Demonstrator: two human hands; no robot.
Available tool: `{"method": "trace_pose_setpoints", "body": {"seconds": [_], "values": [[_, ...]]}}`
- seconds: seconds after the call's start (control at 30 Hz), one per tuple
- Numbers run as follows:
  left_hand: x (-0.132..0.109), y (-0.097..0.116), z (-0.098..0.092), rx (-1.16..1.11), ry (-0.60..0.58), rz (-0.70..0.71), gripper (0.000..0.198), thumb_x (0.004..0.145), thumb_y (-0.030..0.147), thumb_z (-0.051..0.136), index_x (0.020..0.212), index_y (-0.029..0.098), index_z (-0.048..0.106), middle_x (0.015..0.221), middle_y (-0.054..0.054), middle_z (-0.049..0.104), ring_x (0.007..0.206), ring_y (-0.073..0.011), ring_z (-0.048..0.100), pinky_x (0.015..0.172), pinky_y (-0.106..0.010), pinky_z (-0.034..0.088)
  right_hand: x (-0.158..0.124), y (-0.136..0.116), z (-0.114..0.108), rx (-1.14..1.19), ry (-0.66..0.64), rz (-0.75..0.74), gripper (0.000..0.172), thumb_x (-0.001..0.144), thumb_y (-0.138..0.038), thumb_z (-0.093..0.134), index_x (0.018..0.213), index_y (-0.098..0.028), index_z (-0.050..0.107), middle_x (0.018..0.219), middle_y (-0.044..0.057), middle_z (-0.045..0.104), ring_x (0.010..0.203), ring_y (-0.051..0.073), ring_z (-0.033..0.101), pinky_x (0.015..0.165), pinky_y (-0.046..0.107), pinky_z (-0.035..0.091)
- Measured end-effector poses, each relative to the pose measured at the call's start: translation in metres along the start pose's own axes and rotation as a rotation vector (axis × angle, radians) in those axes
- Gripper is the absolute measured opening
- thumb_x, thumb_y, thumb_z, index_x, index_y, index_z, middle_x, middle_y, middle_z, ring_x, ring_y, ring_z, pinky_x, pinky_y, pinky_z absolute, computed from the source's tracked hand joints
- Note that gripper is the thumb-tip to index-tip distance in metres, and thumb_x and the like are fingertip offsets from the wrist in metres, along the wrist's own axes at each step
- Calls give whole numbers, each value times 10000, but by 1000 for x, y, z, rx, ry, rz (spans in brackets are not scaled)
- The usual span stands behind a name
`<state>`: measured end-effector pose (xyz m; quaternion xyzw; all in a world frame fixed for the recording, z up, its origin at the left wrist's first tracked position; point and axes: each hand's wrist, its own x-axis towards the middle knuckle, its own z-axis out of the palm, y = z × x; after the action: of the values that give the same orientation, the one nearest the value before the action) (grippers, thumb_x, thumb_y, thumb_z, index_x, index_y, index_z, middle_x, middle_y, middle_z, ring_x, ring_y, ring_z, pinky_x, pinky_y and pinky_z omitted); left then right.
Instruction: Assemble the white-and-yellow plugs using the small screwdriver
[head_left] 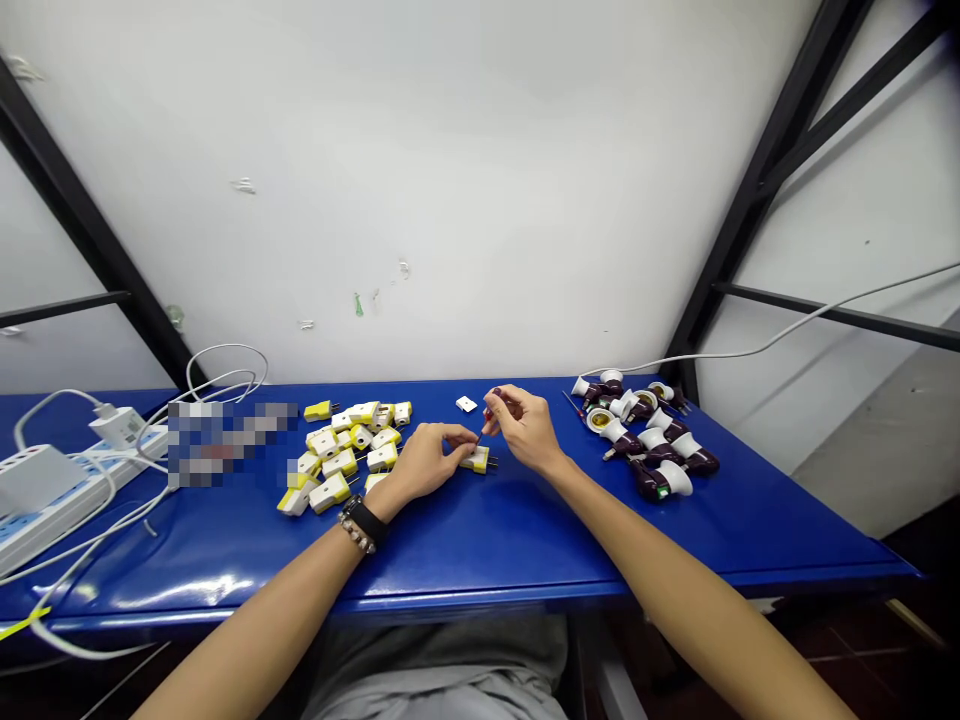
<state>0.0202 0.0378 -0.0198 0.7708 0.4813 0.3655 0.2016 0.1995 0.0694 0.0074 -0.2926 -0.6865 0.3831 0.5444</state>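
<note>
The fingers of the left hand point(426, 462) clamp a yellow-and-white electrical plug point(477, 460), which sits on the blue counter point(480, 545) with its metal prongs pointing right. The fingers of the right hand point(526, 428) pinch a small red-handled screwdriver point(488, 413), its tip at the plug. A small white piece point(466, 404) lies just beyond. More plugs point(345, 452) crowd the counter to the left, near a white power strip point(52, 495); maroon-and-white lamp holders point(637, 435) lie to the right. Any markings are too small to read.

Yellow/white 2-pin plug point(475, 460) lying flat, pins to rt; small red-handled screwdriver point(488, 413) tilted, tip near plug.
</note>
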Motion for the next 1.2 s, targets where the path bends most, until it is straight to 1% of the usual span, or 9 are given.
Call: {"method": "trace_pose_setpoints", "body": {"seconds": [0.13, 0.37, 0.5, 0.67, 0.77, 0.87, 0.97, 1.1, 1.2], "values": [[1, 4, -1, -24, -2, 7, 270, 937, 340, 538, 950, 216, 778, 916, -31, 790, 828, -203, 712, 734, -280, 528, 1, 0, 0, -34, -9, -14, 305, 908, -500, 603, 800, -220, 658, 682, 2, 660, 551, 169, 677, 546, 275, 562], [1, 3, -2, -17, -25, 5, 299, 939, 371, 530, 907, 197, 771, 874, -47, 785, 796, -210, 713, 739, -291, 545, 1, 1, 2, -32, -41, -5, 324, 914, -513, 587, 790, -221, 653, 679, 0, 655, 561, 166, 671, 556, 272, 562], [2, 3, 1, -15, -2, 19, 255, 923, 380, 579, 973, 215, 766, 947, -49, 789, 863, -220, 719, 778, -306, 544, 1, 0, 5, -19, -56, -11, 305, 910, -499, 599, 792, -222, 652, 701, 4, 669, 553, 162, 665, 542, 274, 556], [5, -1, 6, -93, -2, -9, 196, 880, 377, 645, 845, 193, 704, 835, -36, 773, 761, -199, 713, 730, -291, 548, 1, -1, 6, 2, -15, -4, 293, 848, -489, 682, 748, -221, 617, 641, -16, 658, 508, 153, 643, 520, 270, 550], [5, -3, 5, -70, -24, -13, 209, 886, 370, 633, 800, 187, 683, 767, -24, 753, 681, -183, 693, 662, -270, 528, 1, 0, 6, 45, -29, 27, 303, 835, -504, 690, 896, -210, 649, 724, -2, 701, 548, 157, 674, 501, 261, 557], [3, -2, 1, -51, -43, 0, 212, 901, 346, 603, 808, 191, 714, 777, -24, 758, 699, -190, 704, 668, -271, 527, 1, 0, 6, 69, -63, 58, 350, 863, -497, 646, 1053, -204, 665, 866, 31, 741, 589, 149, 683, 491, 248, 553], [2, 1, 0, -59, -51, 22, 211, 904, 334, 595, 861, 199, 752, 858, -38, 779, 759, -205, 722, 720, -287, 549, 1, -2, 7, 49, -64, 38, 261, 867, -458, 648, 930, -206, 673, 807, 17, 729, 537, 128, 636, 519, 252, 546], [4, 4, 2, -86, 45, 22, 197, 870, 362, 659, 886, 189, 752, 856, -48, 781, 732, -201, 720, 707, -288, 558, 0, -4, 8, 20, -24, -2, 238, 815, -401, 728, 764, -219, 584, 688, -12, 667, 538, 139, 624, 537, 262, 539], [5, 4, 3, -91, 75, 30, 215, 880, 375, 655, 851, 177, 735, 765, -38, 765, 657, -189, 697, 649, -281, 541, -1, -5, 7, 10, -1, -7, 250, 763, -388, 780, 846, -220, 614, 742, -11, 666, 567, 142, 629, 537, 259, 534]]}}
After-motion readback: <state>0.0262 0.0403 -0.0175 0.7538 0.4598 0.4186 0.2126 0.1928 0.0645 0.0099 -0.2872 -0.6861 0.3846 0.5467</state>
